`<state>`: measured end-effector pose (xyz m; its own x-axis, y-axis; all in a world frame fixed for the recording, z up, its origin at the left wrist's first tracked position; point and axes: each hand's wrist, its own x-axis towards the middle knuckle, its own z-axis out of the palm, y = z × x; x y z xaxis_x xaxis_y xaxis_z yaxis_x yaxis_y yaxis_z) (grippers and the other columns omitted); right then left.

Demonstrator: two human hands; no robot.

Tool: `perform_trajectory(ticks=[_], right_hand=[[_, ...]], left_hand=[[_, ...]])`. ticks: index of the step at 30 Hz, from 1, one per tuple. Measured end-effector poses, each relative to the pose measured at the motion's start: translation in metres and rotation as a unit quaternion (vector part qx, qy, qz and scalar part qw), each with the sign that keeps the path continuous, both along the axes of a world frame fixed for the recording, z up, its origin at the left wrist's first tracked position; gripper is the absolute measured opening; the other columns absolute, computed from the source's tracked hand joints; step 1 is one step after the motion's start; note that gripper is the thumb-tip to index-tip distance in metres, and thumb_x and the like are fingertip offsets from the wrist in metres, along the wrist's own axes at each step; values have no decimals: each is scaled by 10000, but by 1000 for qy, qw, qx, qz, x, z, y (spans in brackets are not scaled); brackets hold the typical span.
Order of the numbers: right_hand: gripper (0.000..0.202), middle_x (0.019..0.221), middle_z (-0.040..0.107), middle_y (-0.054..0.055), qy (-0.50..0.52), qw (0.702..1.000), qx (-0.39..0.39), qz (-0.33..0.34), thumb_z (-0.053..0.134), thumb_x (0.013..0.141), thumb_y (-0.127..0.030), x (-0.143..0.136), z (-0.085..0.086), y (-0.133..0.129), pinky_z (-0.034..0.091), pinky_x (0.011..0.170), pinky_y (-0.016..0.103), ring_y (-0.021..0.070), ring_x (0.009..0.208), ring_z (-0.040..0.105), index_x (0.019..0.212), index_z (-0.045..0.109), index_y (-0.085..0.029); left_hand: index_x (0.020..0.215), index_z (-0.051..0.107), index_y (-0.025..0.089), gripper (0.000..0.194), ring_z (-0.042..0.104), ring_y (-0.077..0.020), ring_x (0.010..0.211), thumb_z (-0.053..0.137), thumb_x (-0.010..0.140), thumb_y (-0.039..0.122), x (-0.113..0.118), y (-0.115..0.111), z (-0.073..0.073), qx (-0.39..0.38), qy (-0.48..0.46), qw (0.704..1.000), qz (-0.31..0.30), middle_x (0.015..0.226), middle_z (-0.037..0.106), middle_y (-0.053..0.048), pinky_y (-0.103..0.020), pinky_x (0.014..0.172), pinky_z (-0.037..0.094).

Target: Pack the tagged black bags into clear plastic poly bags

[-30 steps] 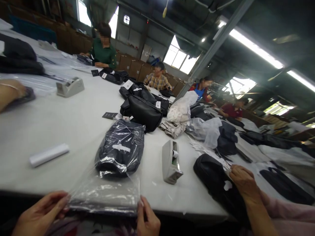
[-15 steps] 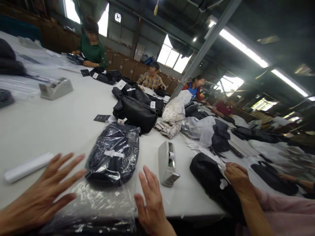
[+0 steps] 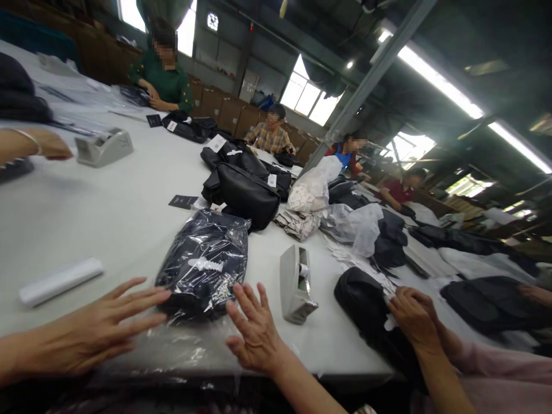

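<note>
A dark bag in a clear plastic sleeve [image 3: 204,253] lies on the white table right in front of me, a white tag showing through the film. The sleeve's loose end [image 3: 185,345] drapes toward the table's near edge. My left hand [image 3: 106,325], fingers stretched, reaches to the bag's lower left corner; whether it touches cannot be told. On the other side my right hand [image 3: 254,333] is spread at the lower right corner, its fingertips at the film. Neither hand grips anything.
A grey tape dispenser [image 3: 295,284] stands right of the bag, a white roll [image 3: 60,282] left. Behind are black bags [image 3: 241,195] with tags. A co-worker's hands [image 3: 414,316] hold a black bag [image 3: 362,305] at right. Another person's arm [image 3: 34,144] reaches in near a second dispenser [image 3: 104,148].
Both my hands have come closer to the bag's lower corners, the left moving right. Another person's arm has entered at the far left. My view has shifted slightly.
</note>
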<state>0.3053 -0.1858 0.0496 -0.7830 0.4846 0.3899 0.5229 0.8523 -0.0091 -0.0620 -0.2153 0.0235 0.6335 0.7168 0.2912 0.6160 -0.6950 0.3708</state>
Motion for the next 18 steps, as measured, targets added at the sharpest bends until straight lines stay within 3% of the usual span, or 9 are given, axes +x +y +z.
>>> perform_trajectory(ticks=[2,4,6,10,12,14,18], right_hand=[[558,1536,392,107,-11,1000,8,18,425,980,-447,-14,0,4,109,1214,496,231,1462,266,1470,372,-186],[540,1505,446,90,-21,999,3,24,453,980,-415,-29,-6,7,119,1224,452,202,1450,295,1460,388,-178],[533,1483,475,100,-15,1000,-8,12,479,974,-386,-38,-14,10,158,1218,463,214,1437,324,1452,401,-166],[470,1449,509,137,-8,999,-43,-20,419,990,-267,-44,-32,21,309,1156,471,227,1384,416,1441,408,-136],[458,1464,492,139,-22,997,-63,-27,363,991,-194,-43,-37,27,324,1143,476,221,1380,422,1444,404,-143],[482,1484,466,135,-36,996,-84,-17,369,994,-224,-42,-34,32,303,1152,497,227,1395,400,1469,363,-143],[695,1509,420,159,-38,991,-128,-3,436,978,-440,-38,-14,37,269,1175,494,244,1419,356,1523,209,-74]], left_hand=[[1511,236,402,676,345,-253,1432,541,922,269,13,17,22,35,34,998,-32,1587,292,30,-469,1227,126],[1533,171,365,715,288,-264,1455,537,928,262,30,34,30,44,47,997,-46,1605,248,11,-469,1227,121],[1538,164,353,724,280,-253,1458,540,930,237,43,47,21,35,64,995,-62,1602,263,4,-430,1224,167],[1548,114,330,728,337,-235,1435,473,946,136,52,59,-26,59,60,996,-34,1579,320,-46,-420,1194,259],[1550,104,329,721,320,-233,1443,419,949,85,49,61,-42,66,49,996,-31,1582,308,-51,-438,1196,250],[1548,121,331,713,284,-232,1457,409,947,78,46,61,-45,54,53,996,-38,1595,269,-37,-440,1203,228],[1560,84,260,734,240,-223,1469,480,946,189,37,55,-34,32,56,997,-39,1603,240,-33,-395,1210,192]])
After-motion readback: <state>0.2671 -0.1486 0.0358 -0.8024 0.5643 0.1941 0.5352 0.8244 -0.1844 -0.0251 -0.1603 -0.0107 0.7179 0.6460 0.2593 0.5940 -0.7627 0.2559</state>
